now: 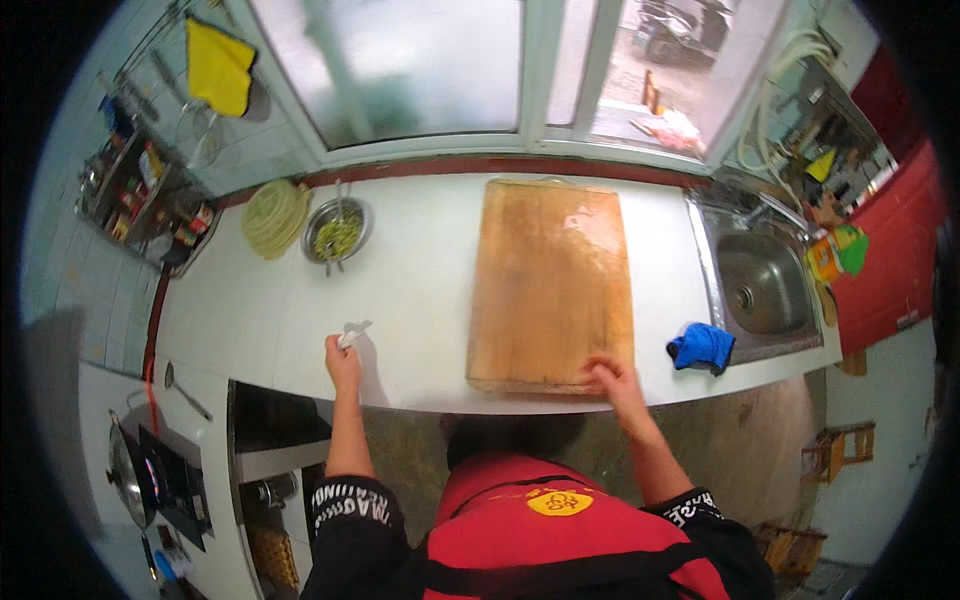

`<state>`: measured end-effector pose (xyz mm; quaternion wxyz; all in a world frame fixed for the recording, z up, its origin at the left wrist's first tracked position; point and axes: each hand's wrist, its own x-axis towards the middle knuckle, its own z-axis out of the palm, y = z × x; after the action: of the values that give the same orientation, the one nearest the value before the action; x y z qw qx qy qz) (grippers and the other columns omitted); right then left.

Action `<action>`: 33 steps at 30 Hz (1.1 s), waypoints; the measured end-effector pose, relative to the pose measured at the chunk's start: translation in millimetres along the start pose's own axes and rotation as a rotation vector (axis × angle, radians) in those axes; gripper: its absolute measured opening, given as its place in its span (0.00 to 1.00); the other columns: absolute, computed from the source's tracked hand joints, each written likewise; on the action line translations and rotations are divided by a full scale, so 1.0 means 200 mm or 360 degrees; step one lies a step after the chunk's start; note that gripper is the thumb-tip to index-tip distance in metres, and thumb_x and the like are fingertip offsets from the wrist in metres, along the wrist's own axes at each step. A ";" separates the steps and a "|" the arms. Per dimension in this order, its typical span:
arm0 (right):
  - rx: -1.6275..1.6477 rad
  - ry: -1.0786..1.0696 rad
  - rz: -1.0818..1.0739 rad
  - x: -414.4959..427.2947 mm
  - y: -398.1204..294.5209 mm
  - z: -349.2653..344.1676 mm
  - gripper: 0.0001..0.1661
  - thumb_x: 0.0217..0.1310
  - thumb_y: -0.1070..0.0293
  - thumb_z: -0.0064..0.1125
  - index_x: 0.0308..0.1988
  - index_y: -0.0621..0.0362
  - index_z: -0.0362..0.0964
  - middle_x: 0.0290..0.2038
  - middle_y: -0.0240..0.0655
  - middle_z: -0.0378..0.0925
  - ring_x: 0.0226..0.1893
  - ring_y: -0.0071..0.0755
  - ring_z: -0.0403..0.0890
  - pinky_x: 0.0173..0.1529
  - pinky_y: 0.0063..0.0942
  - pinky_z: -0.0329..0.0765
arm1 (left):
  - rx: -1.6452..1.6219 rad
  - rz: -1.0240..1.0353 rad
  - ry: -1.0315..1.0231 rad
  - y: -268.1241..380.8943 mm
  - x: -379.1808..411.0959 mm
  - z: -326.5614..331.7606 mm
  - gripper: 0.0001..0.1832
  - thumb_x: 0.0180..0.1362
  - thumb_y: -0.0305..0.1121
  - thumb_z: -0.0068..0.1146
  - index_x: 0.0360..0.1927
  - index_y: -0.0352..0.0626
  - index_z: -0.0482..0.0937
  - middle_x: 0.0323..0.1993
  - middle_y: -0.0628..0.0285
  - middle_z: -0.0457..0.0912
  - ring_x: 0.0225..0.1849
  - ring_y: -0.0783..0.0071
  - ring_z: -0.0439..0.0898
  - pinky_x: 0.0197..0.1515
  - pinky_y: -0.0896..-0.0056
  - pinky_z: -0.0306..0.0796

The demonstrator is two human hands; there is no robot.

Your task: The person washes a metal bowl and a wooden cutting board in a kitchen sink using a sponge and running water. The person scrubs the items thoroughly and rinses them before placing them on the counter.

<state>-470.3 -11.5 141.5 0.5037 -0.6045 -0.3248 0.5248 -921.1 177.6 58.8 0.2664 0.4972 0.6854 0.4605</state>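
Note:
My left hand [343,366] is over the white countertop [420,300], its fingers closed on a small white crumpled piece [347,340], perhaps tissue or cloth. Its shadow falls on the counter beside it. At the near right corner of a large wooden cutting board [547,285] is my right hand [619,384], slightly blurred. Its fingers are loosely bent and apart, with nothing seen in them; whether they touch the board cannot be told. The board lies flat and carries a pinkish wet patch [594,227] near its far right corner.
A metal bowl [363,238] with chopped green food and utensils stands at the back left, beside stacked pale-green baskets [274,219]. To the right are a blue cloth [702,348] and a steel sink [765,281]. A wok [133,472] and a ladle [186,390] are at lower left.

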 end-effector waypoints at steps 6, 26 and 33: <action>-0.1171 0.1228 -0.0677 0.09 0.07 -0.72 0.16 0.51 0.73 0.52 0.43 0.63 0.70 0.36 0.41 0.71 0.34 0.35 0.74 0.39 0.29 0.72 | -0.0499 -0.0275 -0.0333 0.33 -0.24 0.01 0.14 0.49 0.20 0.38 0.36 0.47 0.72 0.27 0.68 0.75 0.25 0.82 0.72 0.21 0.82 0.64; -0.0927 0.1118 -0.0204 -0.05 0.44 -0.32 0.17 0.52 0.70 0.53 0.44 0.64 0.69 0.38 0.44 0.74 0.37 0.38 0.77 0.41 0.29 0.74 | 0.1251 0.1122 0.0056 0.43 -0.01 0.19 0.17 0.55 0.37 0.51 0.45 0.38 0.72 0.41 0.48 0.75 0.43 0.60 0.74 0.43 0.64 0.67; -0.0448 0.1061 0.0119 0.01 0.48 -0.28 0.15 0.54 0.70 0.53 0.41 0.66 0.70 0.33 0.35 0.77 0.33 0.25 0.76 0.39 0.22 0.72 | -0.0128 -0.0648 -0.1342 0.25 -0.42 0.51 0.16 0.59 0.39 0.45 0.36 0.32 0.74 0.25 0.61 0.78 0.28 0.75 0.76 0.32 0.71 0.69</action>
<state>-427.9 -51.5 47.1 0.4744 -0.8171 -0.1895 0.2672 -785.3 140.3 50.8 0.6256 0.4855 0.5826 0.1830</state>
